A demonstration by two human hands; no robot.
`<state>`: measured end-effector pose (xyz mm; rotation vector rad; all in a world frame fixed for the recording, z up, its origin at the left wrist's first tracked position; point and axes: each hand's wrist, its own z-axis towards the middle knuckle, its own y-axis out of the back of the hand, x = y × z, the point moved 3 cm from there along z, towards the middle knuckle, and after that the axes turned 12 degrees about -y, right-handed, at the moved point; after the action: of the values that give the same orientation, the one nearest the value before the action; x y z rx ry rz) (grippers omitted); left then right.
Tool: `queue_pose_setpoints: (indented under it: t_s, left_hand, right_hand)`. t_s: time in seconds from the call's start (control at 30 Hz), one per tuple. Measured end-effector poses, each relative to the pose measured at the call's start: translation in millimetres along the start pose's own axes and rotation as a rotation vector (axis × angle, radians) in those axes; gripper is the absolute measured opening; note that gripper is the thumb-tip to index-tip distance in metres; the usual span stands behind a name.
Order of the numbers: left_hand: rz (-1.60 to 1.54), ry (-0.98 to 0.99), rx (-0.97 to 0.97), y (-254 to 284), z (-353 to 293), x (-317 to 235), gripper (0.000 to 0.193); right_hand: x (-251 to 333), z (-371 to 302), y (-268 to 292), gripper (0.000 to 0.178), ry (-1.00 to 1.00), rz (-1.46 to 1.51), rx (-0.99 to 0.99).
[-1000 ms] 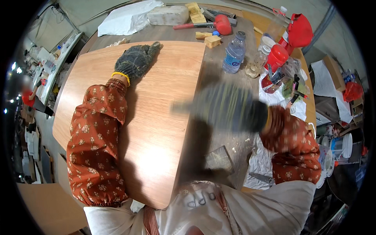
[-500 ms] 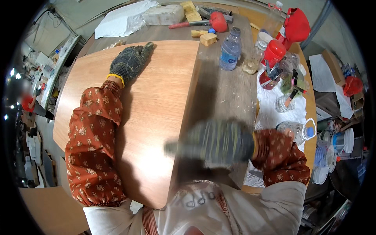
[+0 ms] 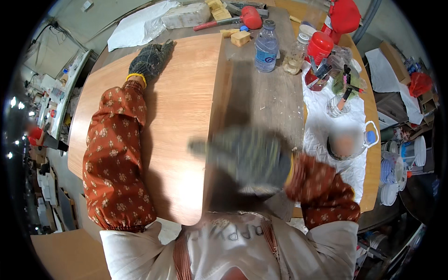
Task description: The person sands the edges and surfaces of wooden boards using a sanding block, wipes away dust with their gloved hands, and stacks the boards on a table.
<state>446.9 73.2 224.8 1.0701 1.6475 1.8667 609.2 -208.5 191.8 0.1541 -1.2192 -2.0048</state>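
Head view: my gloved left hand (image 3: 150, 61) lies flat, fingers extended, on the wood-grain panel (image 3: 179, 107), seemingly bracing it; my right hand (image 3: 249, 156) blurs by its edge, finger closure indeterminable.

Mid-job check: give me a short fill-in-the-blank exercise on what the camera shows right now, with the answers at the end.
1. The left hand lies on the wood-grain panel, and its glove has a ____ cuff.
2. The right hand shows blurred at the panel's ____ side in the picture.
3. The mallet's head is coloured ____.
4. The plastic bottle beyond the right hand is standing ____, not lying down.

Missing words: yellow; right; red; upright.
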Motion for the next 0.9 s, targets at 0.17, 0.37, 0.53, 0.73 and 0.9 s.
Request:
queue_pose_setpoints:
  t_s: [0.17,0.37,0.53,0.73,0.9]
  left_hand:
    - [0.02,0.076,-0.104,-32.8,-15.7,55.7,0.045]
    - [0.026,-0.046,-0.157,-8.9,16.4,2.3,0.046]
    - [-0.007,0.032,-0.175,-0.8,-7.3,6.2,0.046]
    - [-0.057,-0.047,-0.245,9.1,12.5,-24.6,0.046]
    - [-0.033,-0.05,-0.247,9.5,5.1,-24.4,0.047]
  right_hand:
    - [48.2,-15.3,5.9,0.053,0.012,-0.075,-0.044]
    - [-57.0,45.7,19.7,0.047,-0.113,-0.256,-0.118]
    - [60.1,20.7,26.9,0.033,0.137,-0.374,0.165]
    - [79.5,-9.4,39.4,0.047,-0.157,-0.072,0.171]
    - [-23.8,34.3,31.6,0.058,-0.113,-0.353,-0.017]
